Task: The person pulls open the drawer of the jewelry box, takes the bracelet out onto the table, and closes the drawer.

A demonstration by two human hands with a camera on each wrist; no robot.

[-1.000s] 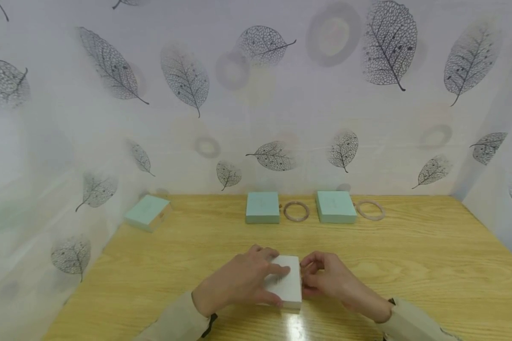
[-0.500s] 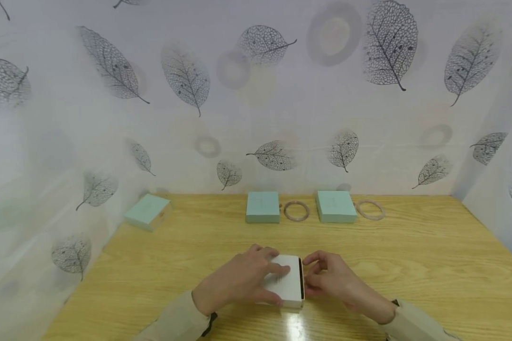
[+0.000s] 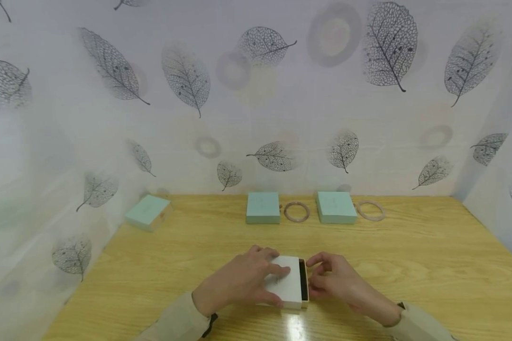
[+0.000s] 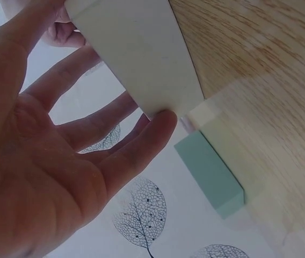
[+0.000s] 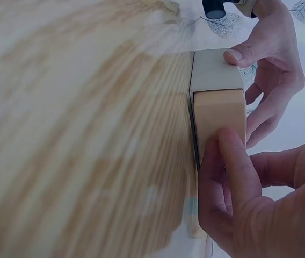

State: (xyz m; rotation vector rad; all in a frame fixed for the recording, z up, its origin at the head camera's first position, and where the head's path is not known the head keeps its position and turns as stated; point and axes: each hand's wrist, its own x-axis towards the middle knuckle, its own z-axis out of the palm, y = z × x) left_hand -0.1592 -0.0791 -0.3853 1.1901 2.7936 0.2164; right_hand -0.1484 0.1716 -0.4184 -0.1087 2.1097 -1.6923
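Observation:
A white drawer-style gift box [image 3: 292,289] lies on the table in the head view, its inner drawer [image 5: 217,110] partly out on the right. A dark strip of the drawer's inside shows between sleeve and front edge. My left hand [image 3: 249,279] grips the white sleeve, thumb on the near side and fingers over the top and far side. My right hand [image 3: 337,282] pinches at the middle of the drawer's tan front with thumb and finger. Whatever tab lies between those fingertips is hidden. In the left wrist view, a fingertip presses the sleeve's far corner.
Along the table's back stand two mint-green boxes [image 3: 262,207] [image 3: 335,207], each with a bangle [image 3: 296,220] [image 3: 370,218] to its right. Another mint-green box [image 3: 148,211] sits angled at the back left. Behind the wooden table [image 3: 409,265] hangs a leaf-print curtain [image 3: 307,113].
My right hand has moved slightly right, and the drawer has slid out of the white sleeve with it. My left hand and the sleeve have stayed in place.

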